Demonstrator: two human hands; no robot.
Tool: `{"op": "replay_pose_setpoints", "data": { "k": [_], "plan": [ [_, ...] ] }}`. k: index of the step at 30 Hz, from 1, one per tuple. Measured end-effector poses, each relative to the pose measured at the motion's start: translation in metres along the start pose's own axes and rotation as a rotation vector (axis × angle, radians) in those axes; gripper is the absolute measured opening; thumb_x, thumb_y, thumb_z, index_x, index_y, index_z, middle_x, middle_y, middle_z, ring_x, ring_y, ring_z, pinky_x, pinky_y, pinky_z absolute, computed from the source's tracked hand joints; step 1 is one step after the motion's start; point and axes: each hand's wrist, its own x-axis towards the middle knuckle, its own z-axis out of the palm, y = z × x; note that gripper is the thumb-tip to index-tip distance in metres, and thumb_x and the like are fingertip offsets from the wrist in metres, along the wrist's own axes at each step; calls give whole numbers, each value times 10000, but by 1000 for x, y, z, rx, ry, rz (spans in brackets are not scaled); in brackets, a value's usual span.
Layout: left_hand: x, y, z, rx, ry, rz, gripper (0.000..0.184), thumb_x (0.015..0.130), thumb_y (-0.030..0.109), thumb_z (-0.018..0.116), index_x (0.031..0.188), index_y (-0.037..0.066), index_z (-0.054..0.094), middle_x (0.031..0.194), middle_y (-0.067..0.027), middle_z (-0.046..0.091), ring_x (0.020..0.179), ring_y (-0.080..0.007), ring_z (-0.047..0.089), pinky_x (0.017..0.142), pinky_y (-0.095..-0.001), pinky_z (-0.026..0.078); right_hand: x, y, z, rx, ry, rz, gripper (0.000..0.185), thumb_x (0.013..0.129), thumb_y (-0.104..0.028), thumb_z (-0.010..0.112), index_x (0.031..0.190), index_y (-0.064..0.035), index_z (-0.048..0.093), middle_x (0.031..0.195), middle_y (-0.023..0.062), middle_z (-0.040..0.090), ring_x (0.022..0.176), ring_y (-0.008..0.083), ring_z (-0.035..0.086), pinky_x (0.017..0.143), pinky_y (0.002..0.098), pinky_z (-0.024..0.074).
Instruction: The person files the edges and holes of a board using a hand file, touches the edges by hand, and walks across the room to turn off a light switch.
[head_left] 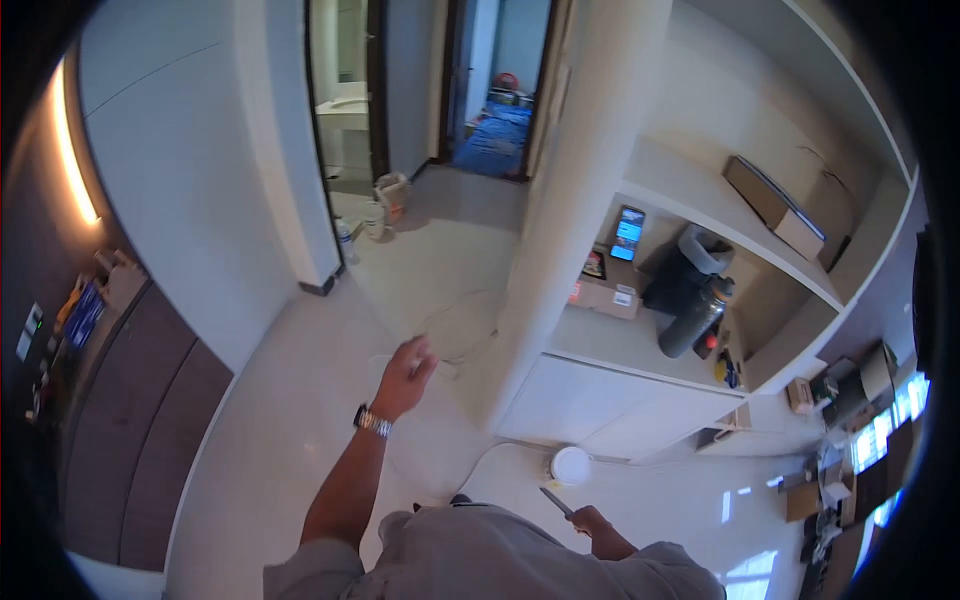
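Observation:
My left hand, with a metal-banded watch on the wrist, is raised over the pale floor, its fingers curled together; whether anything is between them is too small to tell. Low at the right, my right hand is closed round a slim grey tool like a blade or scraper, which points up and left. Just beyond that tool a white round bucket or lid stands on the floor. A thin cable runs along the floor beside it.
Shelving at the right holds a lit phone, a cardboard box and a dark bottle. Containers stand near the doorways. Dark cabinets line the left. Boxes lie at the far right.

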Motion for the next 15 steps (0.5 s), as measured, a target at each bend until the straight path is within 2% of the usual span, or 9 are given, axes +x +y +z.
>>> {"op": "replay_pose_setpoints", "data": {
  "k": [4, 6, 9, 10, 12, 15],
  "plan": [
    [155, 58, 45, -179, -64, 291, 457, 992, 223, 619, 1376, 10, 490, 1299, -187, 563, 1194, -275, 596, 909, -343, 541, -25, -12, 6, 472, 128, -58, 345, 886, -362, 670, 841, -22, 709, 611, 64, 594, 487, 167, 542, 466, 340, 430],
    [224, 100, 63, -152, -1, 400, 508, 1019, 341, 562, 1389, 4, 477, 1319, -195, 546, 1240, -309, 558, 1004, -392, 486, -55, -15, 21, 674, 221, -65, 315, 885, -339, 673, 860, -27, 709, 591, 50, 564, 473, 153, 526, 448, 323, 427],
    [336, 131, 97, -142, 122, 548, 675, 1030, 538, 411, 1410, -18, 455, 1361, -209, 519, 1330, -347, 460, 1113, -437, 361, -80, 4, 69, 827, 287, 102, 293, 883, -314, 665, 910, -28, 722, 576, 50, 567, 464, 153, 537, 437, 327, 428],
    [364, 145, 103, -177, 150, 594, 735, 1025, 590, 366, 1417, -26, 450, 1372, -218, 514, 1349, -353, 434, 1136, -445, 326, -92, 14, 94, 856, 308, 182, 265, 885, -297, 672, 891, -36, 714, 617, 60, 597, 487, 165, 559, 447, 332, 437],
    [402, 171, 113, -280, 227, 638, 766, 1021, 609, 351, 1450, -20, 434, 1405, -220, 489, 1339, -360, 433, 1137, -443, 318, -118, 30, 147, 907, 356, 352, 236, 885, -283, 679, 884, -49, 706, 672, 72, 631, 526, 180, 586, 470, 341, 449],
    [424, 190, 140, -416, 168, 583, 797, 1019, 628, 322, 1476, -20, 409, 1415, -226, 470, 1304, -368, 457, 1128, -442, 323, -158, 15, 218, 963, 414, 596, 233, 880, -291, 678, 920, -63, 705, 716, 79, 643, 573, 191, 599, 509, 352, 460]
  ]
}}
